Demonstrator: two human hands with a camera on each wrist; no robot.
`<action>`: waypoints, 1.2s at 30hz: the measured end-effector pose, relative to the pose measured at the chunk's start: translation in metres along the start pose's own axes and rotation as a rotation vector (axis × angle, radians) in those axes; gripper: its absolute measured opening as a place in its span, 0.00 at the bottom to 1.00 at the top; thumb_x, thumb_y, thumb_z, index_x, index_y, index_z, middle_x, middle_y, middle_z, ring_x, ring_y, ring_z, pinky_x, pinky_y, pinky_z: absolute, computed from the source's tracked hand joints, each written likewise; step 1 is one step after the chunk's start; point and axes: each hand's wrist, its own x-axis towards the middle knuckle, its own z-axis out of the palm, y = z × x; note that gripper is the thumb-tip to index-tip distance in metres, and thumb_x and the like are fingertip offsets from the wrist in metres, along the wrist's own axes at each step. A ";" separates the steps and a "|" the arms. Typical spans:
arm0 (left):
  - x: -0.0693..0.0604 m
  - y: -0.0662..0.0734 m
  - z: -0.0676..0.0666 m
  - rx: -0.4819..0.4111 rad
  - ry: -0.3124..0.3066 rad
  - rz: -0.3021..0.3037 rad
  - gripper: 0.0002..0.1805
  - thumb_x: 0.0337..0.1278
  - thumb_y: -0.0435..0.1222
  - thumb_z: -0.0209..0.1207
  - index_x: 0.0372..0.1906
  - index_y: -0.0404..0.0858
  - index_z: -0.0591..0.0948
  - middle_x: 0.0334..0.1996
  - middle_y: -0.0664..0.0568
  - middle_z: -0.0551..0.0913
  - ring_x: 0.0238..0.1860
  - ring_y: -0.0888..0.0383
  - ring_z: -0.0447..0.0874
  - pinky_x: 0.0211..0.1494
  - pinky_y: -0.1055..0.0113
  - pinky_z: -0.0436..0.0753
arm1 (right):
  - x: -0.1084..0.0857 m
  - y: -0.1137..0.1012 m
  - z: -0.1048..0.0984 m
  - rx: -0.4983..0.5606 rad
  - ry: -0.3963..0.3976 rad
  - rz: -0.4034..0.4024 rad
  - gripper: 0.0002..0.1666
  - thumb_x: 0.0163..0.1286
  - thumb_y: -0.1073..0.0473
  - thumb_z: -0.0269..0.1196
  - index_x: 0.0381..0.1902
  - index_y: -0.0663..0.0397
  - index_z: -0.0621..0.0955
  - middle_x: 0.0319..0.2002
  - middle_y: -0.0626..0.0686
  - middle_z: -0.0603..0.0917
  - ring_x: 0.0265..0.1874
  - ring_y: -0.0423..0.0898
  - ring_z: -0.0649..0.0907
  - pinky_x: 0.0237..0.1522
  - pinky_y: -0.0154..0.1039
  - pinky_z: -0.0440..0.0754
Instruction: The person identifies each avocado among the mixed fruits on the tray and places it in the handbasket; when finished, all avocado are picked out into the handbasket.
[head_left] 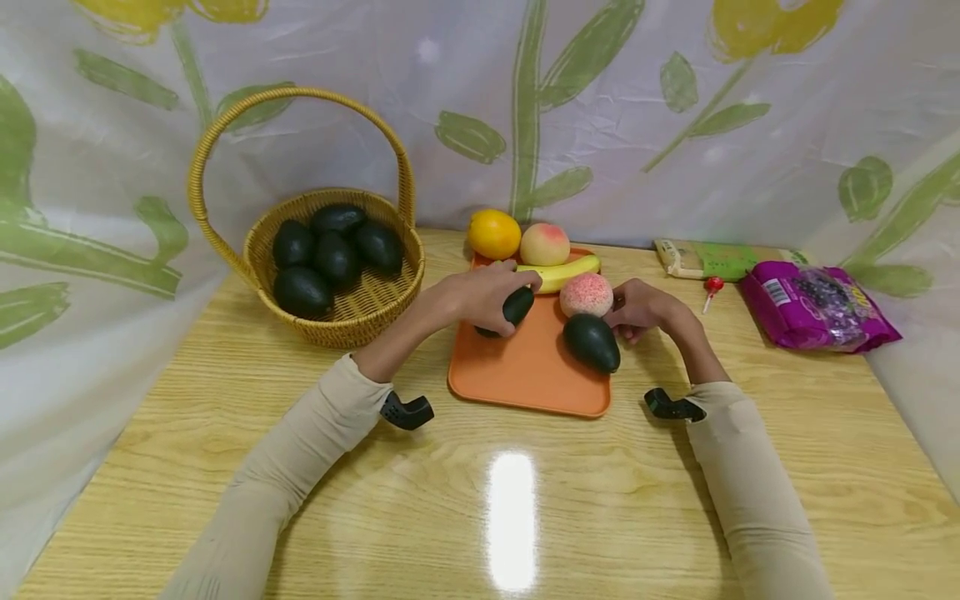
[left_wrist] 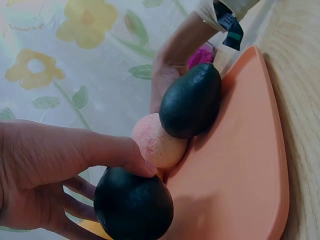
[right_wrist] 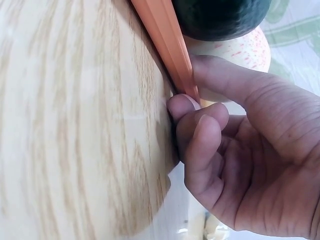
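Note:
My left hand (head_left: 487, 293) holds a dark green avocado (head_left: 517, 307) at the left side of the orange tray (head_left: 525, 379); I cannot tell whether it touches the tray. In the left wrist view, the thumb lies across the top of this avocado (left_wrist: 134, 207). At the tray's right edge, my right hand (head_left: 637, 307) pinches the rim, its thumb inside and curled fingers outside in the right wrist view. Beside that hand sit a speckled pink peach (head_left: 587, 295) and a second avocado (head_left: 592, 342). A banana (head_left: 558, 273), another peach (head_left: 545, 244) and a yellow-orange fruit (head_left: 495, 233) occupy the far end.
A handled wicker basket (head_left: 352, 332) with several avocados stands on the left. At the back right lie a green packet (head_left: 720, 258), a red lollipop (head_left: 713, 285) and a purple bag (head_left: 817, 307). Floral cloth (head_left: 600, 150) hangs behind the wooden table (head_left: 420, 500).

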 end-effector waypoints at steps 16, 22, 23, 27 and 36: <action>-0.027 0.016 -0.024 -0.032 0.208 0.058 0.39 0.54 0.43 0.70 0.72 0.46 0.72 0.59 0.43 0.75 0.47 0.49 0.80 0.49 0.59 0.85 | 0.001 0.001 0.001 0.001 0.001 0.003 0.21 0.74 0.57 0.65 0.53 0.70 0.76 0.22 0.47 0.81 0.18 0.38 0.80 0.26 0.34 0.86; -0.043 0.017 -0.040 -0.055 0.286 0.054 0.38 0.55 0.44 0.71 0.72 0.46 0.72 0.58 0.43 0.75 0.48 0.47 0.79 0.50 0.58 0.85 | 0.000 0.000 0.000 -0.002 0.003 0.007 0.22 0.74 0.57 0.65 0.54 0.70 0.76 0.23 0.47 0.81 0.19 0.38 0.80 0.26 0.34 0.86; -0.046 0.016 -0.042 -0.047 0.300 0.046 0.39 0.55 0.45 0.71 0.73 0.46 0.72 0.60 0.43 0.75 0.50 0.46 0.79 0.52 0.57 0.85 | -0.001 -0.001 0.000 -0.005 0.004 0.008 0.21 0.74 0.57 0.65 0.53 0.70 0.76 0.23 0.47 0.81 0.19 0.38 0.80 0.26 0.34 0.86; -0.058 0.012 -0.052 -0.016 0.344 0.009 0.42 0.57 0.49 0.73 0.75 0.46 0.72 0.68 0.42 0.75 0.59 0.43 0.79 0.59 0.52 0.85 | -0.002 -0.001 -0.001 -0.006 0.007 0.001 0.20 0.73 0.57 0.66 0.52 0.70 0.77 0.22 0.47 0.81 0.18 0.38 0.80 0.26 0.34 0.86; -0.090 -0.011 -0.076 -0.034 0.343 -0.064 0.41 0.64 0.53 0.69 0.77 0.44 0.70 0.73 0.41 0.73 0.62 0.43 0.78 0.61 0.49 0.83 | -0.004 -0.001 0.001 0.004 0.007 -0.020 0.17 0.74 0.57 0.65 0.47 0.69 0.78 0.22 0.48 0.82 0.18 0.39 0.81 0.25 0.34 0.85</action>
